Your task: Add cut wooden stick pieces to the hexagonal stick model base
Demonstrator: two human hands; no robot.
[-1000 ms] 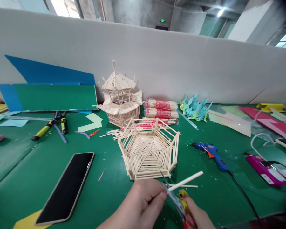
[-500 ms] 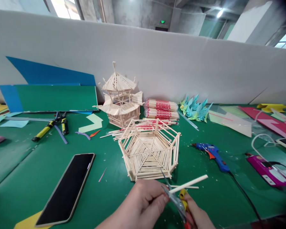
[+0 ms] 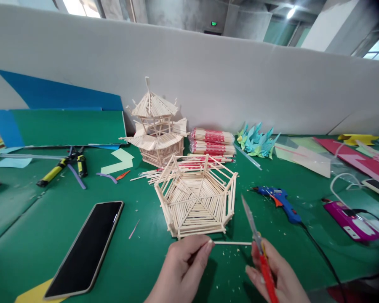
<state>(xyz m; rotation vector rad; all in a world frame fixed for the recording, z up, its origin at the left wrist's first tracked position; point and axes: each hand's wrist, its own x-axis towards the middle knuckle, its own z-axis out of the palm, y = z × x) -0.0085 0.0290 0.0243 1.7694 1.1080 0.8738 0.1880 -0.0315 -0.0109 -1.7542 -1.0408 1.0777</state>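
Note:
My left hand (image 3: pixel 188 263) is closed in a pinch just below the near edge of a hexagonal stick frame (image 3: pixel 197 200). A pale stick end (image 3: pixel 211 241) peeks out at its fingertips; the rest is hidden in the fingers. To the right, my right hand (image 3: pixel 276 269) grips red-handled scissors (image 3: pixel 255 235), their blades together and pointing up and away. Between the hands lies a thin wooden stick (image 3: pixel 232 243), its right end meeting the scissors in view. The open-topped frame has a floor of sticks laid in wedges and raised slatted sides.
Behind stands a stick pagoda (image 3: pixel 156 130) beside packed stick bundles (image 3: pixel 212 141). On the right are a blue glue gun (image 3: pixel 279 202), its cord, and a magenta device (image 3: pixel 350 221). A phone (image 3: pixel 85 248) and yellow-handled pliers (image 3: pixel 58 170) lie left. Blue-green folded paper (image 3: pixel 259 141) is at the back.
The scissors have moved away from my left hand to the right, and their blades have come together. The thicker stick that stuck out from between the blades is no longer seen there.

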